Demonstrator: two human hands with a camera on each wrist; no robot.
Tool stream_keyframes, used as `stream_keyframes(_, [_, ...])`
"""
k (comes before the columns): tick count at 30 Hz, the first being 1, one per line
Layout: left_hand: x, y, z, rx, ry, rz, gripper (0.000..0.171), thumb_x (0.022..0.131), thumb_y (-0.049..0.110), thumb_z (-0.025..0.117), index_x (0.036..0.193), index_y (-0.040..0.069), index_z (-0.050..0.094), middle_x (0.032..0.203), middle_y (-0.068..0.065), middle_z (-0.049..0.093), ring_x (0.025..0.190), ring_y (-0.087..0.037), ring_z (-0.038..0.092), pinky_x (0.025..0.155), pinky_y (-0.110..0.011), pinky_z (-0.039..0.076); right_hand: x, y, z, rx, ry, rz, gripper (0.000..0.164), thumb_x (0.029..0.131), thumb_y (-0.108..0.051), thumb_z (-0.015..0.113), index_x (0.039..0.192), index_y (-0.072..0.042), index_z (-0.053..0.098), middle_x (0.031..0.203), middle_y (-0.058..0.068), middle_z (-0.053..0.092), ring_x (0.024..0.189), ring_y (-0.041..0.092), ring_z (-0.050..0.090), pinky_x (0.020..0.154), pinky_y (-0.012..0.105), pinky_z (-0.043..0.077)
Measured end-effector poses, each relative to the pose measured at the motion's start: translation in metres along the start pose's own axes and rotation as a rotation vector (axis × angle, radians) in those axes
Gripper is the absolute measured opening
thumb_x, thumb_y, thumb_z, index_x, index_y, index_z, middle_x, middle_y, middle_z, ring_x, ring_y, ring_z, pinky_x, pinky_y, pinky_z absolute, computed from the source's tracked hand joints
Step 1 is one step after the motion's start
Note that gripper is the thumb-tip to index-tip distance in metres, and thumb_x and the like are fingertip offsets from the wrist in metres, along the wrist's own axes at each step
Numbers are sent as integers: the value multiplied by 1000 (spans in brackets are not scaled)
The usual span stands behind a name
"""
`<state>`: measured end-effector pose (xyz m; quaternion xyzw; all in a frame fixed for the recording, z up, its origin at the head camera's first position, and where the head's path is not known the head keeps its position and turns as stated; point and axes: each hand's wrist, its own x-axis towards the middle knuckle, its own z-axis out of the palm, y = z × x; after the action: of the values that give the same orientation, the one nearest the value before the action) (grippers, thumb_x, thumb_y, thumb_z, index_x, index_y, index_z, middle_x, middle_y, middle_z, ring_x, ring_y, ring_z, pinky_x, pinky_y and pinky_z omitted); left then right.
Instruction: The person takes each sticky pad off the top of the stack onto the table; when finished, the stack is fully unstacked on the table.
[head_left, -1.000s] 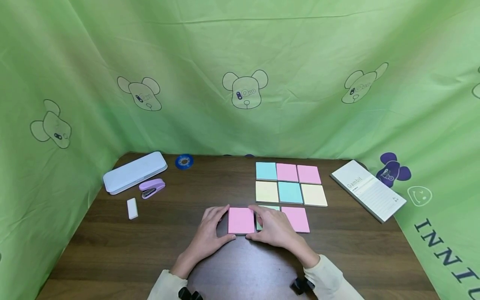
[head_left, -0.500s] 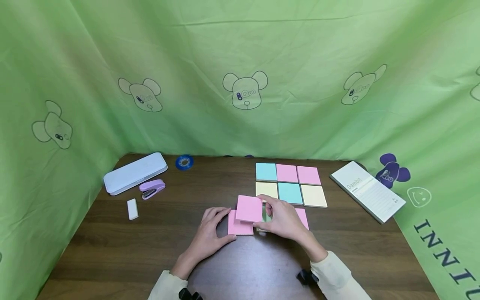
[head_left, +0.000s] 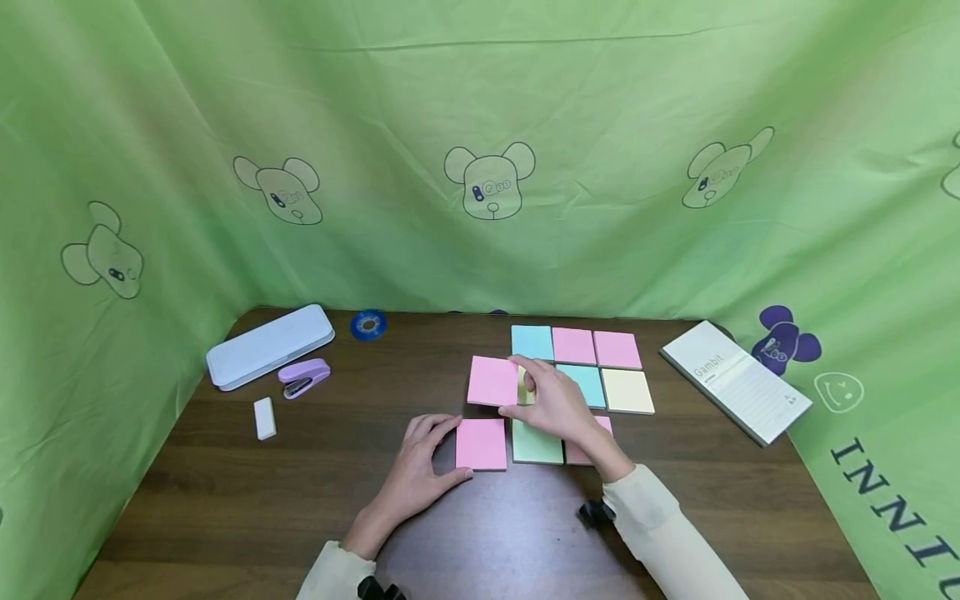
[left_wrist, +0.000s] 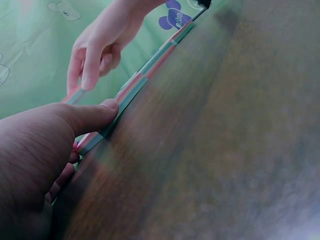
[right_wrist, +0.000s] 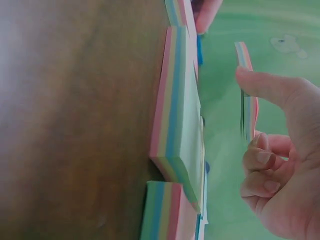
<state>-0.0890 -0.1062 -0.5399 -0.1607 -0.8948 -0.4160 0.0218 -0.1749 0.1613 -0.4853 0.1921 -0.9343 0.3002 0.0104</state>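
Observation:
In the head view my left hand (head_left: pixel 416 467) holds a pink-topped sticky note pad (head_left: pixel 481 444) on the table, forefinger at its far left corner and thumb at the near one. My right hand (head_left: pixel 558 404) pinches a second pink-topped pad (head_left: pixel 492 381) by its right side. This pad hangs above the table, and in the right wrist view its layered edge (right_wrist: pixel 251 117) shows between thumb and fingers. A green pad (head_left: pixel 537 443) lies right of the left-hand pad. Behind it a cream pad (head_left: pixel 524 390) is mostly hidden by the right hand and held pad.
More pads, turquoise (head_left: pixel 585 383), cream (head_left: pixel 628 392) and pink (head_left: pixel 617 350), lie in rows. A notebook (head_left: pixel 735 383) sits at right. At left are a pale blue case (head_left: pixel 270 346), a purple stapler (head_left: pixel 303 375), a white eraser (head_left: pixel 265 418) and blue tape (head_left: pixel 368 324). Green curtain (head_left: pixel 390 250) surrounds the table.
My right hand has lifted the upper pink pad off the lower one and carried it away from me, beside the cream pad. The left hand has stayed at the lower pad.

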Motion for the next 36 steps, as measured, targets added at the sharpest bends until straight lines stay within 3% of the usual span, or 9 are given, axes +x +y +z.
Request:
stream_keyframes(6, [0,0,1,-5,-5,5,76,85,26,99,151,7,68,145,-11,64,139,-35,49,111,-62,49,17,0,8,-53,-53,-12,88,85,-39,97,159,-9,59,89,3,59,73,16,47,62,33,40])
stream_keyframes(13, [-1,0,0,-10,-13,-3,76,86,27,98,152,7,67,146,-10,64,140,-35,49,111,-62,49,26,1,20,-93,-118,42,87,84,-38,97,158,-9,61,73,-2,56,62,13,44,55,32,37])
stream_keyframes(17, [-2,0,-1,-9,-8,2,76,86,26,98,152,7,67,145,-10,64,140,-34,49,112,-61,49,29,-3,21,-166,-141,61,84,83,-43,97,154,-11,66,95,4,77,69,14,57,60,35,49])
stream_keyframes(20, [-2,-1,-2,-4,-4,10,76,86,26,99,152,7,67,145,-10,64,139,-34,49,112,-61,49,29,-6,20,-195,-161,66,83,84,-45,96,155,-13,66,111,8,81,74,17,62,64,38,53])
stream_keyframes(23, [-2,0,-3,-2,-3,11,76,86,26,98,152,7,67,145,-11,64,139,-35,49,112,-61,49,29,-7,20,-191,-174,72,85,85,-45,95,158,-15,64,98,6,78,67,16,55,61,35,48])
stream_keyframes(30, [-3,-1,-3,5,-13,8,76,87,26,97,153,7,67,146,-10,64,140,-34,49,112,-61,49,26,-8,20,-187,-171,24,89,88,-44,94,164,-17,57,67,-1,55,57,12,39,55,32,34])
stream_keyframes(36, [-3,-1,-2,-2,-11,17,77,86,27,98,154,7,66,146,-11,64,140,-34,49,112,-61,48,14,-9,18,-100,-106,-12,77,96,-45,85,161,-14,59,60,-9,43,55,8,33,52,29,30])
